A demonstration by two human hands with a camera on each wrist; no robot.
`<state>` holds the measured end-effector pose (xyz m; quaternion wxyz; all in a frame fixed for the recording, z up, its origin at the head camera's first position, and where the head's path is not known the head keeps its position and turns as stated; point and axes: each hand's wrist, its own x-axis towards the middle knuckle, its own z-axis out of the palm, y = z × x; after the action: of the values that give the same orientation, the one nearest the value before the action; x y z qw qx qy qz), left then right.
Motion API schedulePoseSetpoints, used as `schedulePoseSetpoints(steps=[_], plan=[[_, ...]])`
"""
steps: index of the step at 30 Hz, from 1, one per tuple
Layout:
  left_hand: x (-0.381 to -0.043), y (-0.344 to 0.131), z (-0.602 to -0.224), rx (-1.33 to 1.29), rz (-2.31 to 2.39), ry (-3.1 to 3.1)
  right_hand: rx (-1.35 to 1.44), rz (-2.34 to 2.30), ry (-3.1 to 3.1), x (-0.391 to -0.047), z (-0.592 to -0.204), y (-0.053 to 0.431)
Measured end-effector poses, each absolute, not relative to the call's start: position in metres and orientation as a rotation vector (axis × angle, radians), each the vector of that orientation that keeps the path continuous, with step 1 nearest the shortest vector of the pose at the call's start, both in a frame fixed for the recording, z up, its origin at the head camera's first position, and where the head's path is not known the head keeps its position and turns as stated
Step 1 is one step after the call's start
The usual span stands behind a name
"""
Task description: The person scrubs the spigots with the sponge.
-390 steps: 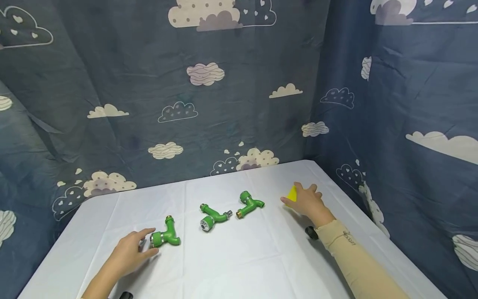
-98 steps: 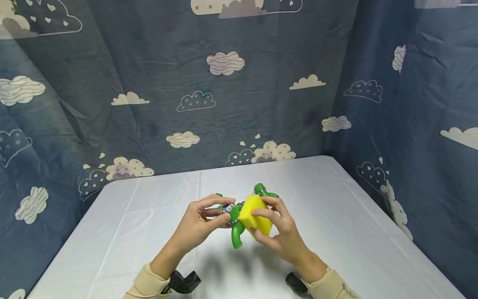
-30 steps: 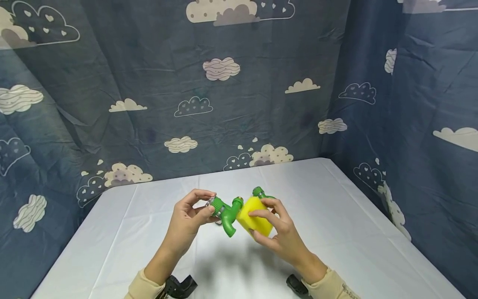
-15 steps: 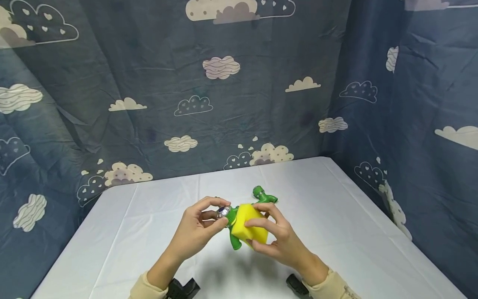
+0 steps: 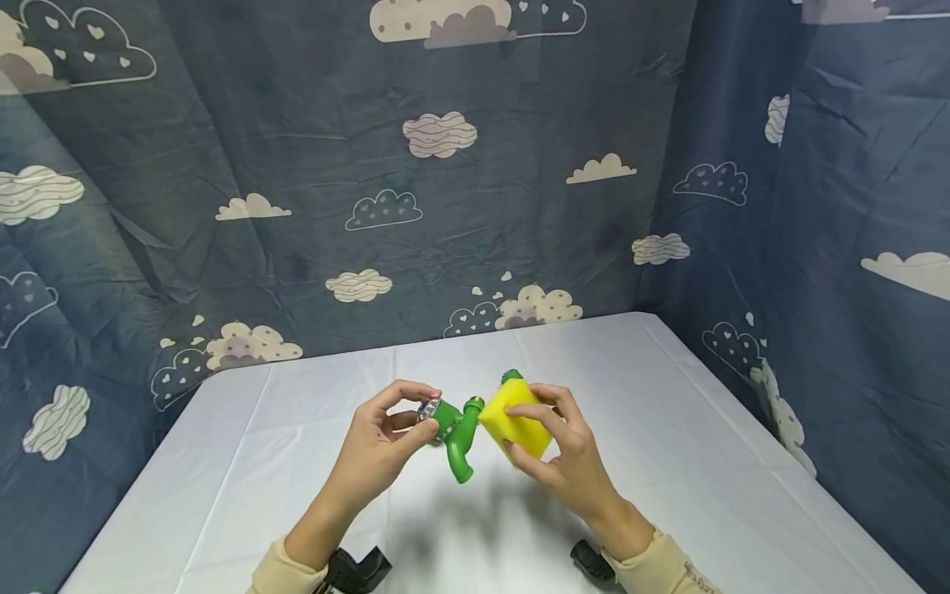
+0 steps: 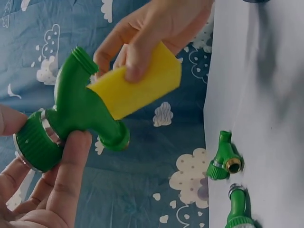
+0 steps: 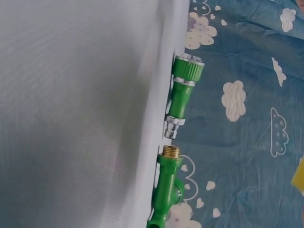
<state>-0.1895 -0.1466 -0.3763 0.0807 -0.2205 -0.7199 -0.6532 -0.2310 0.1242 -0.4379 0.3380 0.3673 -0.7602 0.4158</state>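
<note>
Above the table, my left hand (image 5: 378, 441) pinches a green tap (image 5: 462, 445) by its ribbed, silver-capped knob. The tap's curved spout points down, and its brass-tipped inlet faces right. My right hand (image 5: 575, 458) grips a yellow sponge (image 5: 519, 421) between thumb and fingers, right beside the inlet. In the left wrist view, the sponge (image 6: 142, 85) overlaps the tap body (image 6: 80, 107); whether they touch I cannot tell. The right wrist view shows only a corner of the sponge (image 7: 299, 178) at its right edge.
Two more green taps lie on the white-covered table: one with a silver nozzle (image 7: 183, 90) and one with a brass thread (image 7: 166, 190). In the head view the hands and sponge mostly hide them. A dark blue cloud-print curtain (image 5: 475, 206) stands behind and at the sides.
Since 13 seconds ago, the left tap and the sponge have been lifted from the table and brought together. Within the last half second the sponge has shifted up and right, uncovering the tap's inlet.
</note>
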Motion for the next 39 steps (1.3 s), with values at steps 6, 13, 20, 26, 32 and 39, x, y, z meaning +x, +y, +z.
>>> schedulePoseSetpoints(steps=[6, 13, 20, 26, 32, 39], plan=[[-0.192, -0.144, -0.380, -0.587, -1.885, -2.207, 1.156, 1.080, -1.895, -0.231, -0.440, 0.122], [-0.191, -0.141, -0.380, -0.640, -1.898, -2.204, 1.228, 1.100, -1.933, -0.230, -0.440, 0.120], [-0.192, -0.145, -0.378, -0.646, -2.011, -2.117, 1.212, 1.092, -1.927, -0.230, -0.439, 0.121], [-0.193, -0.147, -0.374, -0.533, -2.137, -2.000, 1.258, 0.999, -1.906, -0.231, -0.437, 0.123], [-0.192, -0.141, -0.373, -0.401, -2.281, -1.884, 1.169, 1.096, -1.796, -0.231, -0.437, 0.123], [-0.190, -0.129, -0.383, -0.318, -2.456, -1.863, 1.138, 1.115, -1.693, -0.231, -0.437, 0.118]])
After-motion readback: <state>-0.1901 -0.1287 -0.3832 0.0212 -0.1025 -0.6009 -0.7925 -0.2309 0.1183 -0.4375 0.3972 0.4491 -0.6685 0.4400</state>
